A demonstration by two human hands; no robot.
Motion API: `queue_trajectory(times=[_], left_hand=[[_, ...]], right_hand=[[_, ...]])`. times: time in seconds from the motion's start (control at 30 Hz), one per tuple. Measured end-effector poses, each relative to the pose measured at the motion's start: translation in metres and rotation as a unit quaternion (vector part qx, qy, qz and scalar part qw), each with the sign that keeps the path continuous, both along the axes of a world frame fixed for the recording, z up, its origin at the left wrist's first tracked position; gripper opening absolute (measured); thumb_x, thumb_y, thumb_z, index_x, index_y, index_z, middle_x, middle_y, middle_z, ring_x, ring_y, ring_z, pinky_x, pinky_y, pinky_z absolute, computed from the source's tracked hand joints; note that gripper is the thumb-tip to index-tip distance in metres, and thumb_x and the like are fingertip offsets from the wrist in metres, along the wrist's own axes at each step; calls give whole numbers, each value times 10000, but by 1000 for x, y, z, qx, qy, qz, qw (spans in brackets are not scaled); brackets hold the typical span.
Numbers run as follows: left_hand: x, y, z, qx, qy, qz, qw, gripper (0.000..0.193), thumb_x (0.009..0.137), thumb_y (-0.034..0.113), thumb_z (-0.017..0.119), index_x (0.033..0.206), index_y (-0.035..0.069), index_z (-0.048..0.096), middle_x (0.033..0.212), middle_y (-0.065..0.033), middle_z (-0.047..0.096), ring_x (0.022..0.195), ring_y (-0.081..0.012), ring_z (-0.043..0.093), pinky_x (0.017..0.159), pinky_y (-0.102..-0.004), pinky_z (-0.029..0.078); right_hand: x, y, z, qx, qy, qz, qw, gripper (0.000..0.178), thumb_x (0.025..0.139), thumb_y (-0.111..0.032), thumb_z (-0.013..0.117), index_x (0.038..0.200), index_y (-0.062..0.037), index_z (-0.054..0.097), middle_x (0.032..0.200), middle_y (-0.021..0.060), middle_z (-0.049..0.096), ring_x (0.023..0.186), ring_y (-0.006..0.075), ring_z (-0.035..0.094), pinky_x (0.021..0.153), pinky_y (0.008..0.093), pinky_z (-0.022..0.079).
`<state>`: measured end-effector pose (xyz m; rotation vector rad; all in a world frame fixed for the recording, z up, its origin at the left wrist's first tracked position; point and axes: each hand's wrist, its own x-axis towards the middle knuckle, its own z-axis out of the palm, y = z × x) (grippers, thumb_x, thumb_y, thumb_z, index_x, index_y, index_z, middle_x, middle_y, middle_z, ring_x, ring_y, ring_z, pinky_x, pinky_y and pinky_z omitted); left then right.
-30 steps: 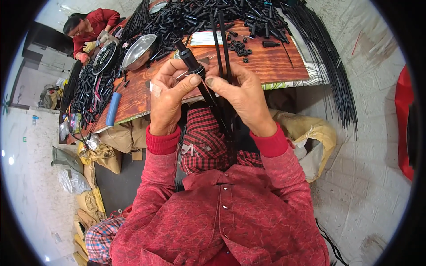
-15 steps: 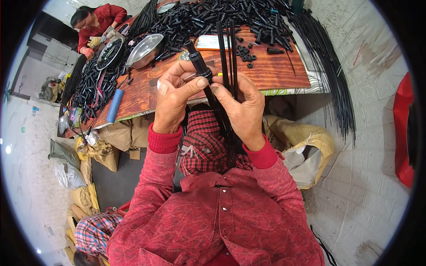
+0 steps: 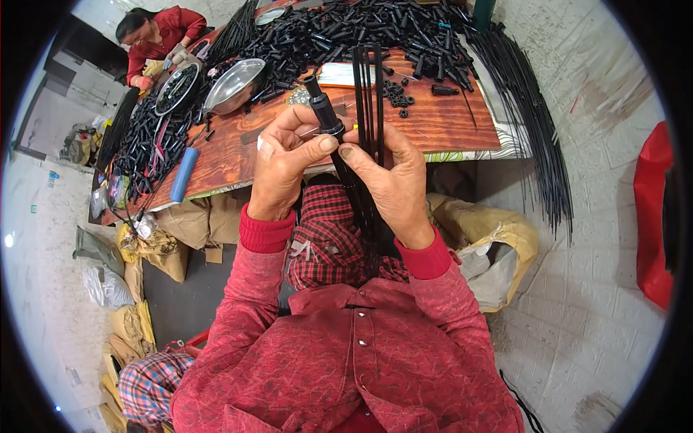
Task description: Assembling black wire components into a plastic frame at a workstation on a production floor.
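Observation:
A black stepped plastic tube fitting [image 3: 323, 107] stands tilted above the table's near edge, pinched between the thumb and fingers of my left hand [image 3: 283, 162]. A thin, pale, needle-like piece [image 3: 309, 132] shows by those fingers. Close beside it, my right hand [image 3: 392, 177] is closed round several long thin black rods [image 3: 369, 101] that stick up past its fingers. Its thumb and fingertip meet at the fitting's lower end. More black rods [image 3: 359, 206] run down from between the hands toward my lap; how they join the fitting is hidden by my fingers.
A large heap of black tube fittings [image 3: 339, 32] covers the back of the wooden table [image 3: 447, 130]. Metal bowls [image 3: 237, 85], a blue cylinder [image 3: 185, 175] and small black rings [image 3: 395, 94] lie there. Rods [image 3: 523, 108] overhang the right side. Sacks [image 3: 498, 252] stand below. A co-worker [image 3: 162, 40] sits far left.
Both hands keep their grips. The fitting and the upright rods sit slightly lower in the picture, and the whole view has shifted a little.

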<state>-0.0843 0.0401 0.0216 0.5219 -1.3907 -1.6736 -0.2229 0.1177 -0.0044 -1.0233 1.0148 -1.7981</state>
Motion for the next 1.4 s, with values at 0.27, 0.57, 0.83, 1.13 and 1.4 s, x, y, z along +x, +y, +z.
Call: queue_trajectory(times=[0.27, 0.57, 0.83, 1.13, 1.4], left_hand=[[-1, 0, 4, 7, 29, -13, 999, 261, 812, -8, 707, 1042, -11, 582, 1030, -133, 678, 911, -184, 674, 794, -286, 570], [3, -1, 29, -79, -46, 39, 995, 244, 790, -24, 737, 993, 7, 605, 971, -91, 687, 886, -128, 652, 821, -259, 531], [0, 8, 12, -72, -86, 43, 993, 284, 812, -28, 720, 1056, -16, 576, 988, -83, 667, 821, -93, 647, 696, -212, 545], [-7, 5, 9, -40, -28, -11, 999, 337, 811, -93, 668, 1127, -35, 567, 1067, -96, 659, 934, -134, 651, 818, -262, 557], [-6, 2, 16, -12, -44, -12, 999, 308, 810, -54, 689, 1105, -26, 608, 1010, -78, 679, 895, -133, 663, 803, -276, 569]], right_hand=[[7, -2, 0, -20, 6, -48, 999, 197, 831, -19, 716, 1027, -20, 690, 907, -6, 668, 797, 47, 586, 699, 203, 477], [0, -12, 19, -8, -62, 39, 997, 176, 858, -39, 705, 1033, -21, 692, 1011, 16, 675, 858, 65, 610, 750, 220, 495], [-1, -13, -10, -12, -166, 98, 981, 160, 894, -50, 661, 1052, -74, 654, 953, 2, 678, 843, 88, 623, 765, 234, 511], [-8, -18, -25, -23, -131, 68, 989, 158, 901, -87, 660, 1056, -71, 635, 910, 47, 678, 763, 134, 641, 657, 285, 548], [-6, -18, -23, -38, -140, 26, 989, 160, 894, -74, 669, 1047, -67, 623, 939, 44, 670, 793, 133, 637, 685, 281, 549]])
